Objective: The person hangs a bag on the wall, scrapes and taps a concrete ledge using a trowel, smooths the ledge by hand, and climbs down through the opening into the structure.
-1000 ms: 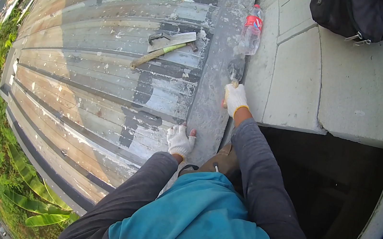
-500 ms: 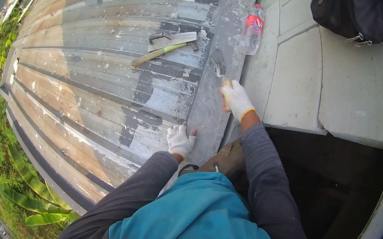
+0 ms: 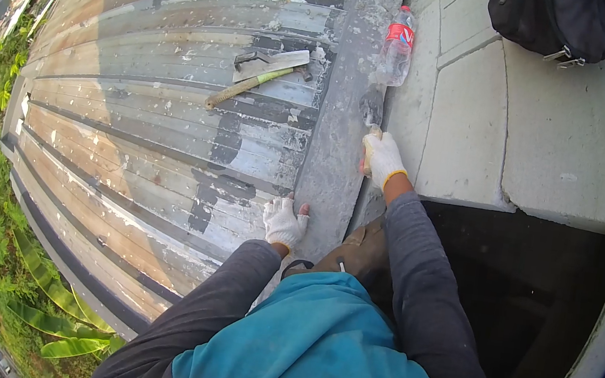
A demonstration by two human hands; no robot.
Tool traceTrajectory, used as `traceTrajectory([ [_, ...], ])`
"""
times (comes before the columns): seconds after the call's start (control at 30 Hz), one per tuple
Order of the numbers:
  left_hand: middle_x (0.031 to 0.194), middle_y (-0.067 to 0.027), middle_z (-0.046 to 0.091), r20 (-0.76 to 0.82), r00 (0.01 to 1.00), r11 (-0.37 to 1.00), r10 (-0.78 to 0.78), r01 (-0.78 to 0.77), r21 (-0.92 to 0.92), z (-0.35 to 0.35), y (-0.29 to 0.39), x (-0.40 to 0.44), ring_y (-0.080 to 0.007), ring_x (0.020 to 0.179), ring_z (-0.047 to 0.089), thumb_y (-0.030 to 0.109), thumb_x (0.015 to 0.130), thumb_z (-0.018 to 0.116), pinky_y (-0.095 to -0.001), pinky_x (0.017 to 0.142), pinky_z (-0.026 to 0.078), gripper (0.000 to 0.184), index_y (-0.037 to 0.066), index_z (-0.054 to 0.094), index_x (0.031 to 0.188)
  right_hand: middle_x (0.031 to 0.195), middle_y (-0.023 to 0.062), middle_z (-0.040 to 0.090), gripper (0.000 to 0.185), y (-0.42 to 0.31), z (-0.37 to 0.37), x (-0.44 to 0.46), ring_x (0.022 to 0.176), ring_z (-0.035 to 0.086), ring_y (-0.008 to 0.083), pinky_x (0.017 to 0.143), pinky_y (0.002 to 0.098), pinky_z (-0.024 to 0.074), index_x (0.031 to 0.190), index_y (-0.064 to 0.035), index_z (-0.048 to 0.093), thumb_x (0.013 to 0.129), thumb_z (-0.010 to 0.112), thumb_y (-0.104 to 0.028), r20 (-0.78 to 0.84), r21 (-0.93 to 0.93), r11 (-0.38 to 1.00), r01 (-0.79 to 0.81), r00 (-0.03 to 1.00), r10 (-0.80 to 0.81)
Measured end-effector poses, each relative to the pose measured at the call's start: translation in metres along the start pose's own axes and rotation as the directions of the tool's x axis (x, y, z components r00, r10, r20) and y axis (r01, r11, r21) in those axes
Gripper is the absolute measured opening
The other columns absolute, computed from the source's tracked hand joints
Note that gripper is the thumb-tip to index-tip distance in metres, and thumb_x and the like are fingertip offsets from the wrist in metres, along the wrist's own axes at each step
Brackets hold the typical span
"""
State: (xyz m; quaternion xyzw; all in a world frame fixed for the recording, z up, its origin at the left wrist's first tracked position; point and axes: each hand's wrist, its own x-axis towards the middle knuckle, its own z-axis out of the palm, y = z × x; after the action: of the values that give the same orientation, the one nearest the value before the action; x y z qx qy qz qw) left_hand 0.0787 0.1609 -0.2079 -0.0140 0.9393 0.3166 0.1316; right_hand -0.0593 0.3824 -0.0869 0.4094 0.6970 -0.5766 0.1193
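My right hand (image 3: 384,158), in a white glove, is wrapped round the light handle of a small trowel (image 3: 371,108). The trowel's grey blade lies over the grey cement strip (image 3: 340,137), just below a plastic bottle (image 3: 397,48) with a red cap and label. My left hand (image 3: 284,222), also gloved, rests flat with spread fingers where the corrugated roof (image 3: 176,107) meets the strip. It holds nothing.
On the roof lie a flat plastering trowel (image 3: 281,64) and a hammer (image 3: 251,89) with a green-wrapped handle. A black bag (image 3: 546,22) sits on the concrete slabs (image 3: 471,127) at the upper right. Below them is a dark opening (image 3: 510,293).
Over the last second my right hand swung the trowel left across the strip, then back right towards the slabs. My left hand stayed in place.
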Motion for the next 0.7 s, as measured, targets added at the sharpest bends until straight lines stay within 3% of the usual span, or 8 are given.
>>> traceTrajectory([
  [0.03,0.118,-0.0252,0.06,-0.028,0.999,1.0,0.017,-0.017,0.004,0.0,0.0,-0.002,-0.0445,0.115,0.05,0.045,0.093,0.058,-0.0524,0.102,0.036,0.058,0.001,0.057,0.13,0.091,0.0153,0.055,0.039,0.004,0.001,-0.01,0.065,0.061,0.0255,0.053,0.0413,0.054,0.112,-0.0018,0.045,0.087,0.059,-0.028,0.07,-0.049,0.994,0.094,0.993,-0.091],
  [0.13,0.118,-0.025,0.06,-0.036,0.999,1.0,0.027,-0.027,-0.004,-0.002,0.0,-0.002,-0.0444,0.114,0.05,0.044,0.093,0.058,-0.0523,0.102,0.037,0.057,0.001,0.057,0.13,0.089,0.0144,0.056,0.039,0.014,0.006,-0.024,0.062,0.061,0.0248,0.051,0.0402,0.0536,0.112,-0.0006,0.045,0.087,0.059,-0.027,0.089,-0.111,0.989,0.098,0.992,-0.089],
  [0.17,0.119,-0.0253,0.06,-0.013,1.0,1.0,0.012,-0.012,-0.022,-0.002,0.0,-0.002,-0.0445,0.116,0.05,0.047,0.092,0.057,-0.053,0.104,0.036,0.061,0.0,0.057,0.131,0.087,0.0143,0.057,0.04,0.022,0.011,-0.021,0.061,0.061,0.0242,0.049,0.0387,0.0531,0.112,0.0004,0.046,0.086,0.058,-0.027,-0.045,-0.088,0.996,0.028,0.998,-0.032],
  [0.27,0.119,-0.0251,0.06,-0.024,1.0,1.0,0.018,-0.018,-0.019,-0.001,-0.002,-0.002,-0.0451,0.115,0.05,0.048,0.092,0.057,-0.0532,0.103,0.036,0.061,0.0,0.057,0.131,0.083,0.012,0.058,0.038,0.04,0.007,-0.025,0.063,0.062,0.0224,0.05,0.0386,0.0521,0.116,-0.0027,0.048,0.089,0.06,-0.027,-0.114,-0.204,0.976,0.072,0.989,-0.096],
  [0.33,0.119,-0.0248,0.06,-0.027,1.0,0.999,0.015,-0.016,-0.036,-0.003,-0.002,-0.004,-0.0456,0.115,0.05,0.048,0.092,0.057,-0.0535,0.103,0.036,0.062,0.0,0.057,0.131,0.099,0.0277,0.063,0.039,0.069,0.011,-0.025,0.087,0.066,0.0431,0.075,0.0504,0.0527,0.11,0.0017,0.049,0.086,0.061,-0.027,-0.111,-0.438,0.88,0.184,0.96,-0.256],
  [0.4,0.119,-0.0247,0.06,0.004,1.0,1.0,0.003,-0.003,-0.005,-0.006,0.001,-0.002,-0.0456,0.114,0.05,0.048,0.092,0.057,-0.0534,0.103,0.036,0.062,0.001,0.057,0.131,0.104,0.0314,0.062,0.041,0.077,0.022,-0.047,0.099,0.061,0.0495,0.086,0.0528,0.0473,0.111,0.0018,0.049,0.085,0.065,-0.026,-0.128,-0.54,0.817,0.204,0.939,-0.319],
  [0.5,0.118,-0.0247,0.06,-0.017,1.0,0.999,0.025,-0.026,-0.025,-0.004,-0.001,-0.002,-0.0455,0.113,0.051,0.048,0.092,0.057,-0.0533,0.101,0.037,0.062,0.001,0.057,0.131,0.098,0.0273,0.062,0.041,0.123,0.039,-0.047,0.095,0.061,0.0477,0.085,0.0528,0.0468,0.109,0.0015,0.049,0.087,0.067,-0.028,-0.171,-0.539,0.808,0.237,0.909,-0.38],
  [0.7,0.119,-0.0251,0.06,-0.003,0.999,0.999,0.039,-0.039,-0.02,-0.006,-0.001,-0.001,-0.0453,0.112,0.051,0.047,0.091,0.058,-0.053,0.1,0.038,0.061,0.001,0.058,0.13,0.109,0.0263,0.058,0.047,0.14,0.046,-0.042,0.102,0.059,0.0447,0.086,0.0513,0.0467,0.111,0.0014,0.049,0.082,0.072,-0.027,-0.224,-0.626,0.736,0.258,0.844,-0.487],
])
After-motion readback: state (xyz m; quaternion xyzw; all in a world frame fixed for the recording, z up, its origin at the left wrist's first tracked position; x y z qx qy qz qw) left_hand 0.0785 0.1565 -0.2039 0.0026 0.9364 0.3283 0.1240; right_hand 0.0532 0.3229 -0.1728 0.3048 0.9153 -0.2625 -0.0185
